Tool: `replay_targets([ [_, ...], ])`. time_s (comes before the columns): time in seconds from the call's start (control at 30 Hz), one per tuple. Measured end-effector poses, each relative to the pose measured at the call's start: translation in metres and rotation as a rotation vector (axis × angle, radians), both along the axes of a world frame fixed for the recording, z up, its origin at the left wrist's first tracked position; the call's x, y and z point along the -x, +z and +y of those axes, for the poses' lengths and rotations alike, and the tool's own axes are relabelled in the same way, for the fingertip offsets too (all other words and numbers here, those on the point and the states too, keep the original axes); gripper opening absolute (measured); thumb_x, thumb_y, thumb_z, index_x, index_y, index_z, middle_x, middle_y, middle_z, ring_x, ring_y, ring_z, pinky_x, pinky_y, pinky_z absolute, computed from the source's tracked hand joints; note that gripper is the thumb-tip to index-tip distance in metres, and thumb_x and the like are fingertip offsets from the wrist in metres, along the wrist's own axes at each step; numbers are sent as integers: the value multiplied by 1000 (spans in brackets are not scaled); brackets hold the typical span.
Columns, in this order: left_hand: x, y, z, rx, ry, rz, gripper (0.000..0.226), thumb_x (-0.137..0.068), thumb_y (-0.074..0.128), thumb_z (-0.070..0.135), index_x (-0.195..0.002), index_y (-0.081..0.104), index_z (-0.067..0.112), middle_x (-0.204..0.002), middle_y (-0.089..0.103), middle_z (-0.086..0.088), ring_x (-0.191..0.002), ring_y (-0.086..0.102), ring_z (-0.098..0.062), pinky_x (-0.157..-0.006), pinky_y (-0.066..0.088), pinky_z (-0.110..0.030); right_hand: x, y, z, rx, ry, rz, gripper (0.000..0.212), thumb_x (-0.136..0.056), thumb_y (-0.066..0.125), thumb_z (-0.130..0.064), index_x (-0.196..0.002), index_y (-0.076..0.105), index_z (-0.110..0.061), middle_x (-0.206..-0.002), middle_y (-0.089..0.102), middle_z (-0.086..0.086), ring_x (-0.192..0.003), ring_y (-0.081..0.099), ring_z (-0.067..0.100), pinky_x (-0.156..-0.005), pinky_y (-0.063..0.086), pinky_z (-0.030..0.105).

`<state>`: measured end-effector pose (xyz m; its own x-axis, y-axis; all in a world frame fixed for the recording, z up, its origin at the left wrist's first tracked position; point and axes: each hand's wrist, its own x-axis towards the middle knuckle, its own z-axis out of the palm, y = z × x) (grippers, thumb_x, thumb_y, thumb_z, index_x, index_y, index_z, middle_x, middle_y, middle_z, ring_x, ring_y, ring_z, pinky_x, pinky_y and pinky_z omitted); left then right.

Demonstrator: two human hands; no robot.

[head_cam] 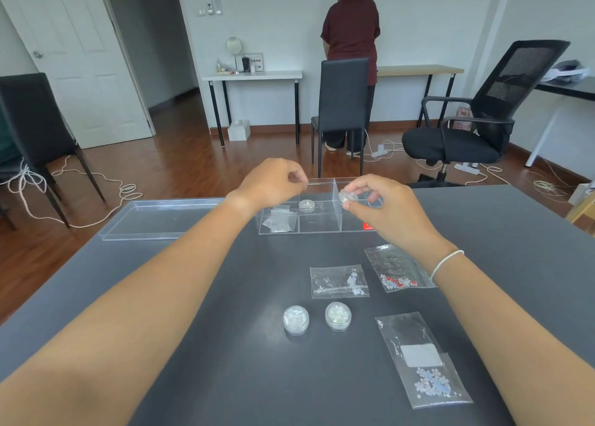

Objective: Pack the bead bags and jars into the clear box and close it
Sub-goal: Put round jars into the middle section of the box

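The clear divided box [318,224] stands open at the far middle of the dark table. One jar [306,205] and small bags [278,222] lie in its compartments. My right hand [383,205] pinches another small jar [348,196], tilted, above the box's right side. My left hand [273,181] hovers over the box's left part with fingers curled, holding nothing that I can see. Two jars [296,319] [338,315] stand on the table near me. Three bead bags [339,281] [399,269] [425,361] lie to their right.
The box's clear lid [154,219] lies flat to the left of the box, near the table's far edge. Beyond the table are chairs [343,103] [483,113], floor cables and a person [351,39] standing with their back turned.
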<state>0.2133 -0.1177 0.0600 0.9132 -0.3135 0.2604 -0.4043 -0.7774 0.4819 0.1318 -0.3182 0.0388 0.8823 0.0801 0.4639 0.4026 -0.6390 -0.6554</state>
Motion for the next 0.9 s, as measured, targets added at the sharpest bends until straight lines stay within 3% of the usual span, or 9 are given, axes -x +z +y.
replay_targets([
  [0.13,16,-8,33,119,10,-46,5,-81,62,27,-81,66,31,-94,59,13,-76,52,4,-67,38,-14,-4,2,2,-79,11,39,10,-79,65,-28,-85,59,-34,-86,58,-22,-92,52,15,-75,38,25],
  [0.23,29,-20,56,182,2,-42,7,-80,65,27,-86,66,31,-100,60,10,-85,53,-9,-73,38,-17,-13,6,6,-63,-5,80,7,-79,66,-30,-84,61,-31,-88,61,-16,-95,53,15,-86,44,33],
  [0.33,38,-32,69,194,-17,-40,11,-79,67,29,-90,66,31,-104,59,14,-93,51,-3,-79,33,0,-28,13,11,46,-30,118,7,-78,66,-31,-81,61,-27,-90,63,-11,-97,54,16,-98,38,48],
  [0.4,40,-38,74,181,-9,-38,14,-78,67,32,-92,67,30,-109,56,17,-97,51,1,-78,28,6,-39,18,15,120,-38,136,10,-77,66,-33,-80,61,-26,-93,66,-7,-100,56,18,-100,33,45],
  [0.47,39,-41,76,189,-4,-29,15,-77,68,33,-93,67,32,-114,55,16,-106,50,-2,-86,27,0,-49,20,20,209,-52,145,10,-77,65,-34,-79,62,-24,-97,68,-5,-101,55,19,-92,26,35],
  [0.6,39,-44,76,225,-12,-42,16,-78,68,29,-93,69,30,-123,58,8,-113,48,-4,-102,31,-25,-64,19,29,439,-69,165,12,-80,62,-33,-82,64,-21,-98,68,0,-100,51,23,-90,23,39],
  [0.73,40,-45,76,242,-22,-57,16,-79,68,23,-93,69,27,-125,59,3,-109,50,-3,-98,34,-21,-73,19,35,617,-82,160,13,-81,62,-31,-83,66,-18,-95,68,3,-102,48,26,-98,23,45],
  [0.83,39,-45,77,243,-19,-55,16,-79,67,21,-93,69,28,-124,59,5,-107,51,-2,-90,31,-6,-79,19,40,734,-89,176,15,-81,62,-31,-80,66,-17,-92,68,5,-102,49,27,-105,18,50],
  [0.9,38,-45,76,245,-18,-50,15,-79,67,21,-92,69,29,-125,59,5,-109,51,-3,-91,30,-8,-81,18,41,757,-96,179,13,-81,62,-30,-78,64,-18,-92,67,5,-104,48,28,-107,16,52],
])
